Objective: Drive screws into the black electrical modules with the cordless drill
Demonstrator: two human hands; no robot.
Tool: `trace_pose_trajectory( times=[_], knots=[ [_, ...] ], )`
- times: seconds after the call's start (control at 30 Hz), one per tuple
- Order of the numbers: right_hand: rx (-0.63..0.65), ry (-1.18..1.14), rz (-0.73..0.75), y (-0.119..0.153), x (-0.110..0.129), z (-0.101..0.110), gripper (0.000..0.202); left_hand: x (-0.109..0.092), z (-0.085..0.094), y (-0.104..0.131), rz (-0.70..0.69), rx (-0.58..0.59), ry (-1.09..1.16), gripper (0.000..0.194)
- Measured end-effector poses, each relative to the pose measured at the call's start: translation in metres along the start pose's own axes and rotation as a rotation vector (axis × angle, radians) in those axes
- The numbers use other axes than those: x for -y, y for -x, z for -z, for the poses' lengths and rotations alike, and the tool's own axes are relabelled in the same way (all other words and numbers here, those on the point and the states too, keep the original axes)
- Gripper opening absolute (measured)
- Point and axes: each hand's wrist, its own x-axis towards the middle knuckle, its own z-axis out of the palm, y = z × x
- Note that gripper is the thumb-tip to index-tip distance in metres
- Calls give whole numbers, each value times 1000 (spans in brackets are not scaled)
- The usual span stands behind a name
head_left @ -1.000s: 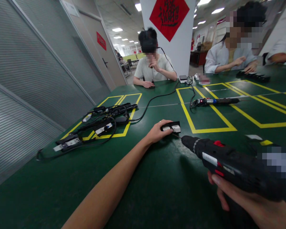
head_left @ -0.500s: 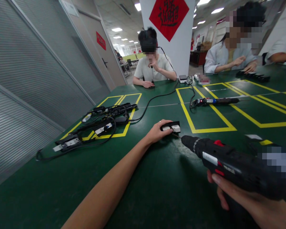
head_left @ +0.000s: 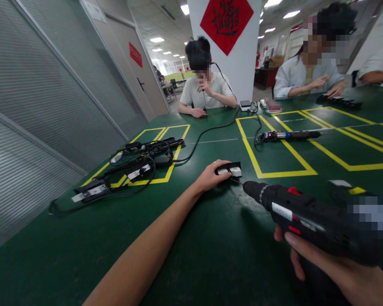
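Note:
Near the middle of the green table [head_left: 210, 238], my left hand [head_left: 212, 175] grips a small black part with white blocks [head_left: 235, 171], its thumb on the near side. On the right, my right hand [head_left: 325, 259] is wrapped round the handle of a black power drill with red switches [head_left: 309, 216]. The drill points left, and its thin bit [head_left: 236, 181] reaches the near side of the part. Whether the bit touches the part is too small to tell.
Black assemblies with cables [head_left: 143, 165] lie at the left inside yellow tape. A corded black tool [head_left: 290, 135] lies beyond my right hand. Across the table sit a person in a headset [head_left: 204, 85] and another in a light shirt [head_left: 309, 76]. A cable [head_left: 207, 129] crosses the table.

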Motion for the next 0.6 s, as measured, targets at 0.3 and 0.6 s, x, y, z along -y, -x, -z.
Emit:
trace_pose_trajectory(
  times=[0.3, 0.6],
  knots=[
    [-12, -90, 14, -5, -11, -1, 26, -1, 1, -1, -5, 5, 5, 46],
    [24, 10, -80, 2, -1, 2, 37, -3, 1, 0, 14, 6, 8, 45]
  ],
)
